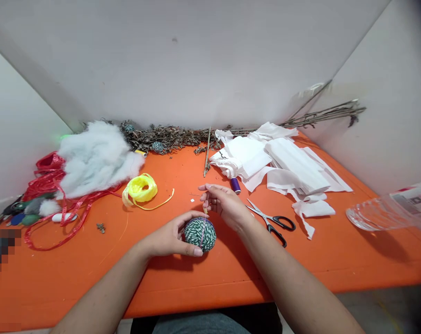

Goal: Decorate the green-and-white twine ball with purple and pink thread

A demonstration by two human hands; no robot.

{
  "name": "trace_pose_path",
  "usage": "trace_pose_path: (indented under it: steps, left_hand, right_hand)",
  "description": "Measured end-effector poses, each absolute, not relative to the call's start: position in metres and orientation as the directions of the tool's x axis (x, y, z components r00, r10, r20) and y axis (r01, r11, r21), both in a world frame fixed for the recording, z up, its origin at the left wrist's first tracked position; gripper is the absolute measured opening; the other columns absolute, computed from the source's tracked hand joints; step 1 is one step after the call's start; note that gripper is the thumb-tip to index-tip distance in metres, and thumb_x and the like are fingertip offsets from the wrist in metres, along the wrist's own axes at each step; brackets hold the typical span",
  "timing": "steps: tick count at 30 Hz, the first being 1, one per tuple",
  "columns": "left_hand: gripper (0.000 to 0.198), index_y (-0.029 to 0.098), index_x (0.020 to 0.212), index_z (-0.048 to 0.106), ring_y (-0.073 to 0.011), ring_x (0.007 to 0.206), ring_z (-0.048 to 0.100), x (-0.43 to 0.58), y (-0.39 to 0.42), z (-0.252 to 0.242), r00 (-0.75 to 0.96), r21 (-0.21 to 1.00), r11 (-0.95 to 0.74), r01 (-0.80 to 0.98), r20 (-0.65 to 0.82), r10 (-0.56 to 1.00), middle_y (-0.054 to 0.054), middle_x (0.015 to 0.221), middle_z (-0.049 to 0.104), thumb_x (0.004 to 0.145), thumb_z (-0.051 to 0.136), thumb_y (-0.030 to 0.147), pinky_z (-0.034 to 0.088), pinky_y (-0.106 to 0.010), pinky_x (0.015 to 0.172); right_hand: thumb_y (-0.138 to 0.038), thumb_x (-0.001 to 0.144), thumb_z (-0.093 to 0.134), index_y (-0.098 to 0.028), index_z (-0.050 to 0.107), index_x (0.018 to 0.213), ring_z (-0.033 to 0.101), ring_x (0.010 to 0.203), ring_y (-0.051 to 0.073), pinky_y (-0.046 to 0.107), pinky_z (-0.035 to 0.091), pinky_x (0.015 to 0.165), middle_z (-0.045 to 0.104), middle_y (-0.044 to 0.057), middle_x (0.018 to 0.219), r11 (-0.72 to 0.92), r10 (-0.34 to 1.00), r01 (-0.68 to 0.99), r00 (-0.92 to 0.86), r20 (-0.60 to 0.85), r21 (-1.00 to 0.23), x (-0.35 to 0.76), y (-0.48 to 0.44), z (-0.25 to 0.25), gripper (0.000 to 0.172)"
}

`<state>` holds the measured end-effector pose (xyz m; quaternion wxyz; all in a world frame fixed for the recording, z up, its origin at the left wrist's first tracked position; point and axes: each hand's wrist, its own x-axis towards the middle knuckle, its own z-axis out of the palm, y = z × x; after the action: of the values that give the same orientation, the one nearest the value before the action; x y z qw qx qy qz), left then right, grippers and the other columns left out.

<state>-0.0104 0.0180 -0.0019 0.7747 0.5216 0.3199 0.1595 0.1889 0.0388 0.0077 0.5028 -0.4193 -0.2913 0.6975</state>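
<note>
My left hand (174, 239) grips a green-and-white twine ball (200, 234) just above the orange table (231, 273), near its front edge. My right hand (222, 204) is just behind the ball, its fingers pinched on a thin thread (205, 218) that runs down across the ball. A purple thread spool (235, 185) lies just beyond my right hand. Black-handled scissors (273, 221) lie to its right.
White fabric pieces (283, 162) are piled at the back right, dry twigs (169, 137) along the back wall. White stuffing (95, 157), red ribbon (54, 195) and a yellow ribbon roll (141, 188) lie at the left. A clear plastic bag (391, 208) sits at the right edge.
</note>
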Motion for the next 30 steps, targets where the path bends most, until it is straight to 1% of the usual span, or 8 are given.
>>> trace_pose_path:
  steps: [5,8,10,13,17,21,24,30]
  left_hand:
    - [0.072,0.025,0.125,0.050,-0.0228,0.101,0.061,-0.0107,0.0190,-0.0013,0.764,0.919,0.373,0.129,-0.332,0.553,-0.008,0.120,0.057,0.063,0.087,0.029,0.050,-0.039,0.088]
    - [0.060,0.022,0.123,0.053,-0.0241,0.105,0.059,-0.0123,0.0212,-0.0035,0.749,0.945,0.283,0.162,-0.305,0.588,-0.009,0.120,0.058,0.072,0.080,0.038,0.047,-0.039,0.091]
    - [0.062,0.023,0.127,0.050,-0.0248,0.109,0.057,-0.0134,0.0222,-0.0047,0.740,0.949,0.259,0.180,-0.304,0.600,-0.010,0.123,0.058,0.074,0.078,0.039,0.046,-0.040,0.093]
    - [0.066,0.022,0.128,0.048,-0.0245,0.109,0.058,-0.0134,0.0224,-0.0041,0.752,0.940,0.296,0.169,-0.317,0.578,-0.010,0.124,0.058,0.072,0.080,0.036,0.046,-0.040,0.093]
    - [0.065,0.021,0.123,0.053,-0.0241,0.107,0.059,-0.0111,0.0216,0.0001,0.761,0.935,0.331,0.127,-0.306,0.572,-0.010,0.119,0.059,0.067,0.083,0.035,0.046,-0.039,0.093]
    - [0.063,0.020,0.121,0.055,-0.0249,0.105,0.059,-0.0103,0.0215,0.0021,0.774,0.937,0.304,0.173,-0.320,0.546,-0.010,0.118,0.060,0.068,0.082,0.038,0.046,-0.040,0.092]
    - [0.068,0.021,0.126,0.052,-0.0254,0.108,0.057,-0.0106,0.0214,0.0013,0.770,0.939,0.293,0.180,-0.320,0.553,-0.011,0.124,0.058,0.068,0.082,0.039,0.046,-0.041,0.094]
    - [0.066,0.023,0.123,0.051,-0.0237,0.105,0.059,-0.0107,0.0195,-0.0009,0.785,0.921,0.382,0.081,-0.295,0.544,-0.011,0.122,0.056,0.066,0.085,0.028,0.047,-0.039,0.090]
  right_hand:
    - [-0.031,0.088,0.065,-0.015,0.073,0.086,0.059,0.052,0.008,0.018,0.046,0.050,0.070,0.003,0.069,-0.322,0.947,-0.450,-0.142,-0.289,-0.833,0.1882,0.0390,0.0071,0.018]
    - [-0.031,0.088,0.064,-0.015,0.073,0.087,0.059,0.052,0.008,0.018,0.046,0.049,0.070,0.003,0.069,-0.321,0.947,-0.448,-0.148,-0.284,-0.835,0.1881,0.0395,0.0072,0.018]
    - [-0.031,0.089,0.063,-0.015,0.072,0.087,0.059,0.051,0.008,0.018,0.046,0.049,0.069,0.003,0.068,-0.323,0.946,-0.449,-0.147,-0.287,-0.833,0.1880,0.0396,0.0077,0.018]
    - [-0.031,0.088,0.064,-0.015,0.072,0.086,0.059,0.051,0.007,0.018,0.046,0.049,0.069,0.003,0.068,-0.330,0.944,-0.448,-0.146,-0.297,-0.831,0.1881,0.0395,0.0083,0.018]
    - [-0.030,0.089,0.064,-0.015,0.072,0.087,0.059,0.051,0.008,0.018,0.046,0.050,0.070,0.003,0.069,-0.338,0.941,-0.441,-0.148,-0.304,-0.832,0.1887,0.0396,0.0071,0.018]
    - [-0.032,0.088,0.065,-0.015,0.073,0.086,0.060,0.052,0.008,0.018,0.046,0.050,0.070,0.004,0.070,-0.330,0.944,-0.436,-0.150,-0.294,-0.837,0.1891,0.0401,0.0053,0.019]
    - [-0.031,0.088,0.065,-0.015,0.073,0.087,0.059,0.052,0.008,0.018,0.045,0.049,0.070,0.004,0.069,-0.329,0.944,-0.439,-0.145,-0.295,-0.836,0.1888,0.0399,0.0060,0.019]
    - [-0.030,0.092,0.060,-0.015,0.073,0.086,0.059,0.052,0.008,0.018,0.045,0.050,0.070,0.004,0.069,-0.338,0.941,-0.440,-0.135,-0.310,-0.832,0.1893,0.0391,0.0086,0.020]
